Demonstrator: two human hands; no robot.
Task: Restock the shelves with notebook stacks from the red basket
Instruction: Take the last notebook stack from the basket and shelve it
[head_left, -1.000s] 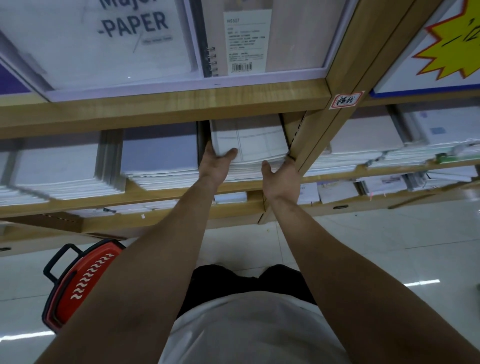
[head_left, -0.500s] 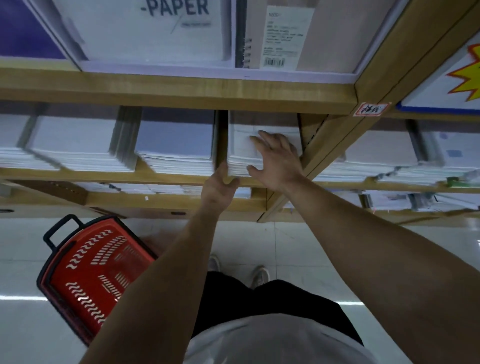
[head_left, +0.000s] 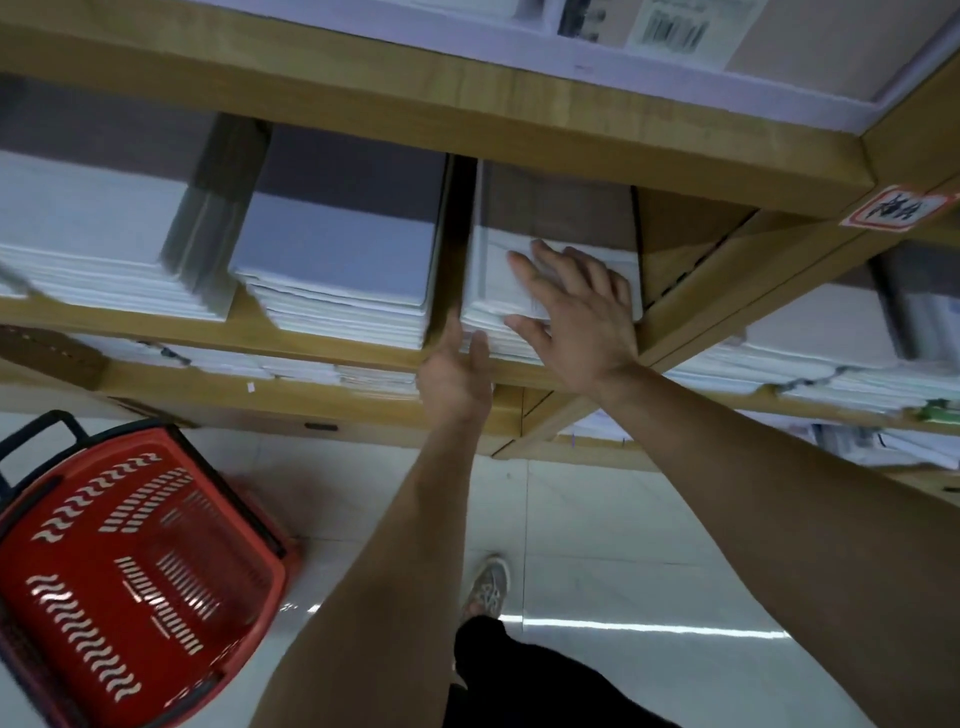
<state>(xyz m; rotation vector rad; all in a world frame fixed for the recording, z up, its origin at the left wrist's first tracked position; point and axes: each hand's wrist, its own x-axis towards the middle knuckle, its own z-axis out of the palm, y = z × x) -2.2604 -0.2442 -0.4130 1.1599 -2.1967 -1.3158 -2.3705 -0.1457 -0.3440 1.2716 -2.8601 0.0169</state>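
Observation:
A white notebook stack lies on the wooden shelf, tight against the upright on its right. My right hand rests flat on top of that stack, fingers spread. My left hand is at the stack's front left corner, fingers apart, touching its front edge. Down at the lower left, the red basket stands on the floor, and I see no notebooks inside it.
Two more paper stacks fill the same shelf to the left. Another shelf bay with stacks lies to the right of the wooden upright. A lower shelf holds more paper. White tiled floor and my shoe are below.
My right hand moved from the stack's right front corner onto its top. My left hand slid down to the front left edge. The view tilted down, showing more of the basket.

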